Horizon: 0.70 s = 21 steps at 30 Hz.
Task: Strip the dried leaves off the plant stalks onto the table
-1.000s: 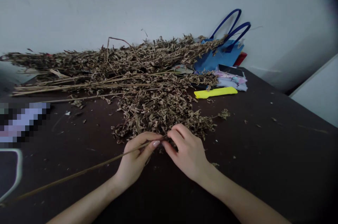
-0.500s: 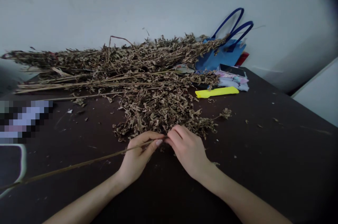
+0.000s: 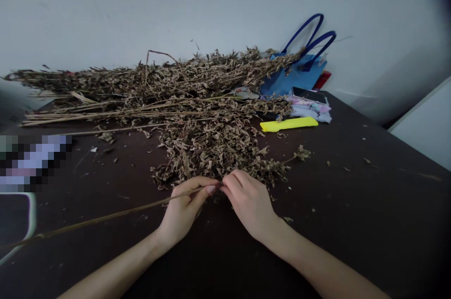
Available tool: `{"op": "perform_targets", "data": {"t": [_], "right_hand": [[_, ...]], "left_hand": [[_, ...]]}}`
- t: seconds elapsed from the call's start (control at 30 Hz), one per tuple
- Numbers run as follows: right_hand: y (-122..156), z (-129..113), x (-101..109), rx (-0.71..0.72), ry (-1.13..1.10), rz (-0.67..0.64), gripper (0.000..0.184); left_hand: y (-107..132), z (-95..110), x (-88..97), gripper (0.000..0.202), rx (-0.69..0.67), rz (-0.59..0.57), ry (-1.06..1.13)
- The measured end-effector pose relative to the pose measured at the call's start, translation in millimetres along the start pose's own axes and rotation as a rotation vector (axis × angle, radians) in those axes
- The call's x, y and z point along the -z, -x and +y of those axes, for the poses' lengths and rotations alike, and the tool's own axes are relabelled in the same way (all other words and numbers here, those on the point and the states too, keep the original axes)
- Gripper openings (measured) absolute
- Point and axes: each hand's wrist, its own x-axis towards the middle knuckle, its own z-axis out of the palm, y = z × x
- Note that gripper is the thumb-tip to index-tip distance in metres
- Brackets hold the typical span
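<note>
My left hand (image 3: pixel 185 207) pinches a long thin dried stem (image 3: pixel 102 217) that runs off to the lower left across the dark table (image 3: pixel 352 205). My right hand (image 3: pixel 248 200) is closed in a pinch at the stem's leafy end, fingertips almost touching those of the left. Both hands rest at the near edge of a heap of stripped dried leaves (image 3: pixel 211 148). Behind it lies a big pile of dried leafy stalks (image 3: pixel 151 85) stretching left along the wall.
A yellow flat object (image 3: pixel 289 123) lies right of the leaves. Behind it are folded cloth with a phone on top (image 3: pixel 310 104) and a blue bag with loop handles (image 3: pixel 299 71). A white-rimmed tray corner (image 3: pixel 17 224) shows at the left edge. Leaf crumbs dot the table.
The stem's far end has swung slightly lower to the left. Both hands stay pinched at the same spot beside the leaf heap.
</note>
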Motion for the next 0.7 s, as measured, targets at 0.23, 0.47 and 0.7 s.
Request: {"op": "perform_targets", "data": {"t": [0.23, 0.47, 0.7], "right_hand": [[0.8, 0.9, -5.6, 0.006, -0.030, -0.008, 0.018], [-0.4, 1.0, -0.5, -0.038, -0.070, -0.015, 0.016], [0.1, 0.7, -0.8, -0.003, -0.048, -0.036, 0.019]], "left_hand": [[-0.2, -0.3, -0.7, 0.016, 0.027, 0.015, 0.020], [-0.6, 1.3, 0.2, 0.017, 0.017, 0.010, 0.002], [-1.2, 2.2, -0.1, 0.017, 0.040, 0.023, 0.055]]}}
